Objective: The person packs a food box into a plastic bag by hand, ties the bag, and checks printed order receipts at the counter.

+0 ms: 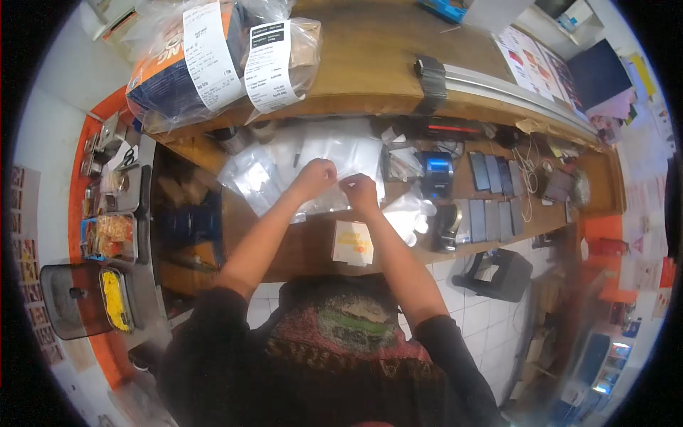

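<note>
My left hand (314, 179) is closed, its fingers curled together over clear plastic bags (341, 151) on the lower shelf. Just to its right, my right hand (359, 192) is also closed, with something small and whitish at its fingertips. The two hands are close together but apart, and what each one pinches is too small to make out. Below them, near the front edge, lies a small white box (352, 243) with orange and yellow print. More plastic bags (252, 178) lie left of my hands.
Bagged packages with receipts (213, 64) stand on the upper counter. Right of my hands are a blue-screened device (436, 172), a tape roll (447, 226) and several phones (480, 172). Food trays (116, 237) stand at the left, and a black holder (498, 274) sits lower right.
</note>
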The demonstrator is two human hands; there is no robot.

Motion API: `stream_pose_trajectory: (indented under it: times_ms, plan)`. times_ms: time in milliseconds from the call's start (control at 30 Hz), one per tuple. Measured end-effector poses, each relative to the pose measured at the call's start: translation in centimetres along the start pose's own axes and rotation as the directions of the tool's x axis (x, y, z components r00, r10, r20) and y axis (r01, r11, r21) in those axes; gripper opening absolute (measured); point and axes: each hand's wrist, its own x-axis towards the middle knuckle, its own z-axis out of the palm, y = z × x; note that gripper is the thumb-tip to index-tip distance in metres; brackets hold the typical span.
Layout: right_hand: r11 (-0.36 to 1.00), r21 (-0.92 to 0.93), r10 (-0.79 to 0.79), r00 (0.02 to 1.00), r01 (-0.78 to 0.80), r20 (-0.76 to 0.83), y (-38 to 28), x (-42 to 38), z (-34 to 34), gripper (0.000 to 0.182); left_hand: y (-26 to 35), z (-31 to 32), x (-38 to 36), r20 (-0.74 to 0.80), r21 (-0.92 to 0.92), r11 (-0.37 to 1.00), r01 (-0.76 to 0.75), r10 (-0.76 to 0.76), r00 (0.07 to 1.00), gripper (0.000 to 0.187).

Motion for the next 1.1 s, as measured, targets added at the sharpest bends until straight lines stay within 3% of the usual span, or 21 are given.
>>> stream_pose_trajectory:
  times_ms: [67,133,267,333,367,433,500,633,700,800,900,967,1100]
  plan:
    - [0.997,0.044,0.066,0.997,-0.067,0.032,1.6,1.2,1.2,0.019,-1.2,0.9,-0.9,-0.037,-0.045,0.998,0.054,-0.055,0.998,0.014]
    - [0.997,0.066,0.033,0.998,-0.036,0.049,1.0,1.5,0.7,0.018,-1.7,2.0,-1.7,-0.212,-0.099,0.988,0.119,-0.138,0.968,0.017]
    - [0.983,0.119,0.129,0.989,-0.136,0.069,0.7,2.2,0.5,0.016,-1.3,3.4,-2.4,-0.284,-0.23,0.96,0.162,-0.226,0.932,0.019]
    - [0.978,0.142,0.144,0.987,-0.153,0.072,0.3,2.6,0.2,0.014,1.6,2.6,-2.5,-0.545,0.103,0.991,0.089,-0.018,0.838,0.015]
    - [0.967,0.204,0.136,0.987,-0.152,0.089,0.1,2.6,0.1,0.014,2.1,2.7,-2.9,-0.547,0.1,0.991,0.093,-0.024,0.837,0.015]
    - [0.952,0.265,0.129,0.985,-0.155,0.111,-0.2,2.7,-0.2,0.015,2.8,3.2,-3.7,-0.412,0.104,0.993,-0.051,0.09,0.907,0.014]
    - [0.974,0.222,-0.096,0.975,0.05,0.199,-0.2,3.0,-0.6,0.02,3.0,3.4,-4.3,-0.373,0.149,0.988,-0.037,0.091,0.924,0.015]
    - [0.974,0.224,-0.025,0.975,-0.026,0.222,0.1,2.9,-0.2,0.027,2.4,3.7,-5.1,-0.378,0.266,0.962,-0.058,0.159,0.912,0.014]
    - [0.989,0.144,-0.074,0.946,0.029,0.316,0.1,2.7,-0.6,0.025,2.0,3.7,-5.5,-0.367,0.29,0.955,-0.066,0.174,0.914,0.016]
    - [0.998,0.034,-0.069,0.948,0.062,0.31,0.8,2.7,-0.3,0.02,1.3,3.7,-6.0,-0.325,0.351,0.933,-0.082,0.204,0.924,0.017]
    - [0.988,0.155,-0.012,0.972,-0.025,0.236,0.0,2.3,-0.5,0.013,0.7,4.4,-6.1,-0.302,0.425,0.902,-0.072,0.216,0.928,0.017]
    - [0.992,0.122,-0.019,0.972,-0.01,0.236,-0.7,2.1,-0.6,0.012,0.4,5.2,-6.2,-0.304,0.462,0.885,-0.057,0.218,0.927,0.017]
    - [0.99,0.107,-0.11,0.976,0.091,0.189,-1.2,1.1,-0.4,0.008,-1.2,6.7,-6.1,-0.188,0.478,0.877,0.059,0.036,0.982,0.02]
